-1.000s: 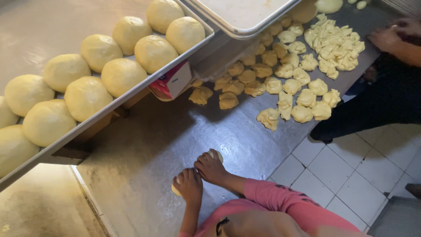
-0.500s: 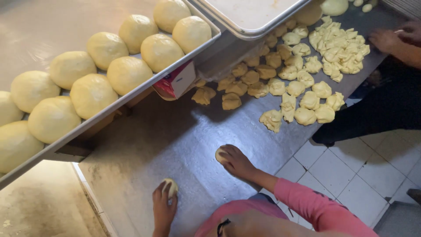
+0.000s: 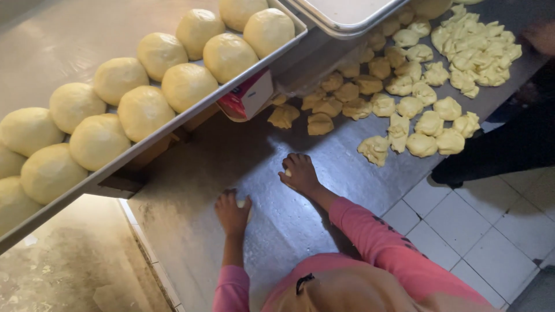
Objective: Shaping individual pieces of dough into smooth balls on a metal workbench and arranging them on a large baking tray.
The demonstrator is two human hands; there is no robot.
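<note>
Tray (image 3: 191, 112) upper left holds finished balls; both hands, left hand (image 3: 232, 212) and right hand (image 3: 299, 173), cup dough on the table (image 3: 231, 156); rough pieces (image 3: 422, 144) upper right remain.

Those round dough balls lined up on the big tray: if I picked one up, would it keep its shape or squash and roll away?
Probably soft: the dough balls look smooth and puffy, so fingers would likely dent them. They seem unlikely to roll, since each sits slightly flattened on the metal tray and packed against its neighbours. The matte surface suggests slight stickiness rather than slipperiness, though that is hard to tell.
</note>
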